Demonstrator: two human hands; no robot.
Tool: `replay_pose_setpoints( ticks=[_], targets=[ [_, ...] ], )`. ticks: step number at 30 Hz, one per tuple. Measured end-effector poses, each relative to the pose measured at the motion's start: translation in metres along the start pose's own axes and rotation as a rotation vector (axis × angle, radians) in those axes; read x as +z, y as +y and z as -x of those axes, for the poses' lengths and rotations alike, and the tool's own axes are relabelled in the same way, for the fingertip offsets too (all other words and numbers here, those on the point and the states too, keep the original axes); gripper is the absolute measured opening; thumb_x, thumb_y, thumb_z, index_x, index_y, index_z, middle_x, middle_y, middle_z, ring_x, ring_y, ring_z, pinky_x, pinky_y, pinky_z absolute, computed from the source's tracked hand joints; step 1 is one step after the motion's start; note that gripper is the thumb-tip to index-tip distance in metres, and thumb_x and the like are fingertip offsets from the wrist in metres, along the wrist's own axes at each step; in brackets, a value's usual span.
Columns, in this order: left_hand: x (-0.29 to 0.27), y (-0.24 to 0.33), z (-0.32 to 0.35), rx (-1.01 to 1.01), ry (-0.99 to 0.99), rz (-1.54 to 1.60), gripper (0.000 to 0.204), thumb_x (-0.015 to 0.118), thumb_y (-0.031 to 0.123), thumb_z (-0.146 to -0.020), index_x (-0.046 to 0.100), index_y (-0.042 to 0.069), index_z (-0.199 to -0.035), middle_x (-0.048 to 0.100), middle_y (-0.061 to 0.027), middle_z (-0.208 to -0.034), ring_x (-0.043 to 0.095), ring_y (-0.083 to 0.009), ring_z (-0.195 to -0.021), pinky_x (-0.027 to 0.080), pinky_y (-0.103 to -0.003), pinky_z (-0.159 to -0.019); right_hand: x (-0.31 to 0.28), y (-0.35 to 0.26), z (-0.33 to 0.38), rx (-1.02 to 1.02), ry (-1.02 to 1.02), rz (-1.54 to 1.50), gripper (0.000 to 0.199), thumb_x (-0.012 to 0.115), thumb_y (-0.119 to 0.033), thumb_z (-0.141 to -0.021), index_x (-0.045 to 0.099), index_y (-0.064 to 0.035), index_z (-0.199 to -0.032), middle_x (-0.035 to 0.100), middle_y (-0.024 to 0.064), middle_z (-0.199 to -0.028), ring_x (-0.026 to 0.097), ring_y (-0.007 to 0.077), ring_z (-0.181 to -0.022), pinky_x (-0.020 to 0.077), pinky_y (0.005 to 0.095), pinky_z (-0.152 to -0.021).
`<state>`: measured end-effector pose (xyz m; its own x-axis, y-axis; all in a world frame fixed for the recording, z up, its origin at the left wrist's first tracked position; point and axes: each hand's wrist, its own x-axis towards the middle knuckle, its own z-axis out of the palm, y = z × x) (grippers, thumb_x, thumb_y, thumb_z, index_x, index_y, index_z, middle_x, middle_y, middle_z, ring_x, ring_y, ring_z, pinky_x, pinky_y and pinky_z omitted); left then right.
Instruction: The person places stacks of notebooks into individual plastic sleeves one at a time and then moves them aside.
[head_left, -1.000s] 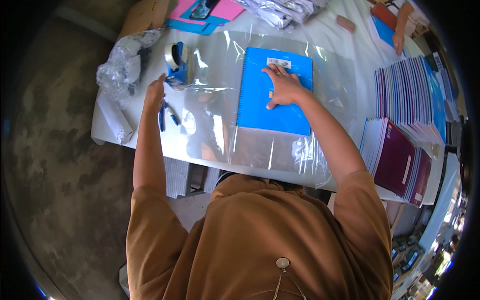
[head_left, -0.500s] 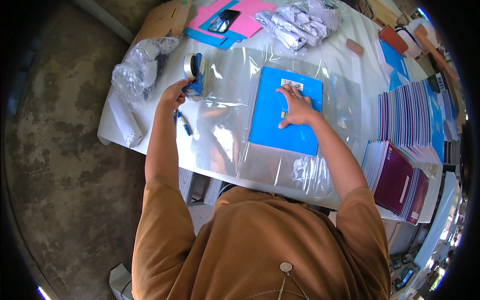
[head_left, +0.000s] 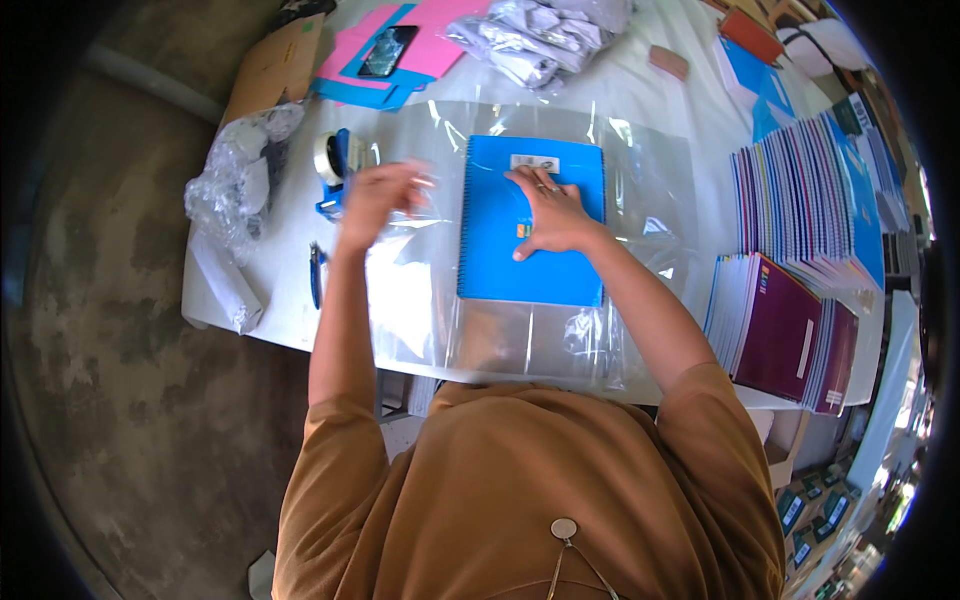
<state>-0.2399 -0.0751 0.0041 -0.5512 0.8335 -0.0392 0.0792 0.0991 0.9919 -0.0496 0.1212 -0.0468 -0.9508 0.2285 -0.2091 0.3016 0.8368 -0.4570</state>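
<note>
Moved: left hand [head_left: 378, 195] had come off the tape dispenser [head_left: 335, 165], where it sat half a second earlier, and lifted over the left part of the clear plastic sheet [head_left: 420, 300]; it was blurred, so whether the fingers pinched anything could not be told.
Unchanged: right hand [head_left: 548, 212] lay flat, fingers spread, on the blue notebook [head_left: 530, 225], pressing it down as before.
Notebook: lay on the plastic sheet, mid-table, its spiral edge to the left.
Meaning: judged, tape had been fetched and the wrapping was about to be fixed.
Nearby: blue pen [head_left: 316, 272] left of the sheet; crumpled plastic bag [head_left: 235, 185] at the table [head_left: 280, 300] edge; stacked notebooks [head_left: 800, 260] on the right.
</note>
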Motion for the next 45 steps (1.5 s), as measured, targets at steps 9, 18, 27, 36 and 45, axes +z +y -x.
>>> replay_pose_setpoints(
  ticks=[9, 18, 27, 36, 45],
  targets=[
    [0.100, 0.016, -0.068, -0.515, -0.585, -1.434, 0.058, 0.059, 0.069, -0.068, 0.061, 0.013, -0.052, 0.061, 0.0049, -0.054, 0.062, -0.0116, -0.054, 0.048, -0.029, -0.059, -0.004, -0.003, 0.003, -0.045, 0.032, -0.110, 0.125, 0.085, -0.042, -0.044, 0.014, -0.0153, -0.143, 0.029, 0.0120, -0.144, 0.024, 0.0260, -0.135, 0.0232, 0.0423, -0.100],
    [0.024, -0.035, -0.036, -0.399, -0.400, -1.083, 0.044, 0.070, 0.037, -0.073, 0.062, 0.004, -0.101, 0.065, -0.0110, -0.088, 0.063, -0.0220, -0.083, 0.050, -0.036, -0.068, 0.022, 0.155, 0.176, 0.278, 0.244, 0.288, 0.073, 0.062, -0.039, -0.080, 0.029, -0.0112, -0.139, 0.033, 0.0156, -0.141, 0.033, 0.0286, -0.130, 0.0220, 0.0463, -0.106],
    [0.076, -0.090, -0.040, -0.359, 0.058, -0.153, 0.059, 0.042, 0.034, -0.088, 0.035, -0.003, -0.134, 0.048, -0.0173, -0.126, 0.046, -0.0284, -0.114, 0.033, -0.039, -0.100, 0.023, 0.095, 0.030, 0.470, 0.461, -1.111, 0.044, 0.060, -0.042, -0.082, 0.060, -0.0002, -0.098, 0.061, 0.0128, -0.100, 0.057, 0.0215, -0.095, 0.0453, 0.0360, -0.082],
    [0.074, 0.016, 0.038, -0.129, 0.278, 0.286, 0.085, 0.059, 0.049, -0.081, 0.023, -0.004, -0.137, 0.040, -0.0179, -0.130, 0.039, -0.0263, -0.120, 0.031, -0.036, -0.101, -0.036, -0.022, 0.083, 0.075, 0.783, -1.431, 0.078, 0.076, -0.028, -0.071, 0.029, 0.0004, -0.125, 0.052, 0.0133, -0.110, 0.052, 0.0214, -0.104, 0.0460, 0.0353, -0.086],
    [0.105, 0.050, 0.062, 0.368, 0.402, 0.050, 0.062, 0.060, 0.044, -0.082, 0.042, -0.001, -0.122, 0.049, -0.0099, -0.110, 0.046, -0.0184, -0.104, 0.035, -0.031, -0.092, -0.049, -0.036, 0.109, -0.210, 1.129, -1.098, 0.064, 0.078, -0.013, -0.068, 0.041, 0.0007, -0.119, 0.050, 0.0084, -0.106, 0.051, 0.0146, -0.095, 0.0444, 0.0285, -0.083]
  ],
)
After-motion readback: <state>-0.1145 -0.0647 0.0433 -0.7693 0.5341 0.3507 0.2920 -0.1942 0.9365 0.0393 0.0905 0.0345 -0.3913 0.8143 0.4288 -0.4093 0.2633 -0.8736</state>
